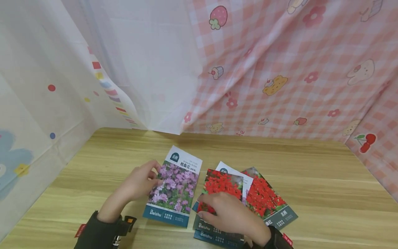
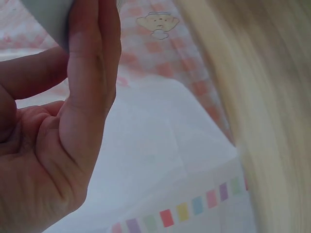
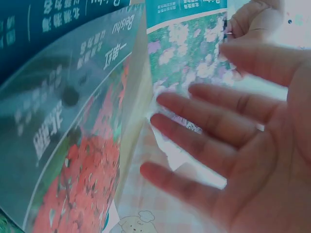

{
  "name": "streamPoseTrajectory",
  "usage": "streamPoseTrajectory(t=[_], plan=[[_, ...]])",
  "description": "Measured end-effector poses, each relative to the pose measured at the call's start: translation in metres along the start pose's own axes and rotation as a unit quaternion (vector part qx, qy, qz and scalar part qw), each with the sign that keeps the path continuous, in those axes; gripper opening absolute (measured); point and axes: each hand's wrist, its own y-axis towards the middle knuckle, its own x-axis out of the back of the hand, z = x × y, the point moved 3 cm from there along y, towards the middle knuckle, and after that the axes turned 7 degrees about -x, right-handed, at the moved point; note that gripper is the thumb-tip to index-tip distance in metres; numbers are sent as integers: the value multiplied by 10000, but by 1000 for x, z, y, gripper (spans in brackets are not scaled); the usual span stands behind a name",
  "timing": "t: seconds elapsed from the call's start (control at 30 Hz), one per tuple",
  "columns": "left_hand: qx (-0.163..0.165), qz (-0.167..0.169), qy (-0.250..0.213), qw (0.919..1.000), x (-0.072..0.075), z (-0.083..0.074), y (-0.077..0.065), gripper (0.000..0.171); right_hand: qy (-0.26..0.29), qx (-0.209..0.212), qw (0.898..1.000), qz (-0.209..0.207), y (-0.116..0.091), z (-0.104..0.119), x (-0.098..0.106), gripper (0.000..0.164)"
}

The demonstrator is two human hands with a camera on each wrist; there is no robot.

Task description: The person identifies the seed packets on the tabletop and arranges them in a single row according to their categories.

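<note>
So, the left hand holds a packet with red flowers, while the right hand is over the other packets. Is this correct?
Not quite: the packet in the left hand shows purple flowers, not red, as the head view makes clear. The right hand is over the other packets.

The left grip (image 1: 141,181) is pinching a tilted Beishu purple-flower packet (image 1: 174,183) at its 9 o'clock edge, the white top pointing toward 1 o'clock. At 4 o'clock, beneath the right grip (image 1: 225,212), a red-flower packet (image 1: 222,181) is overlapping a white-topped packet (image 1: 247,178); a second red-flower packet (image 1: 265,197) is protruding at 3 o'clock.
</note>
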Motion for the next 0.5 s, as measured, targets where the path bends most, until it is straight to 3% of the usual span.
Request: streamPoseTrajectory(t=[0.13, 0.3, 0.5], plan=[[-139, -63, -56, 9999, 6, -4, -3, 18, 166, -381, 9979, -499, 1, -3, 4, 24], [-411, -179, -285, 9986, 12, -10, -7, 20, 484, -454, 9930, -973, 2, -6, 7, 23], [-570, -175, -651, 9961, 16, -15, -10, 23, 895, -626, 9885, -1048, 3, -9, 9, 27]])
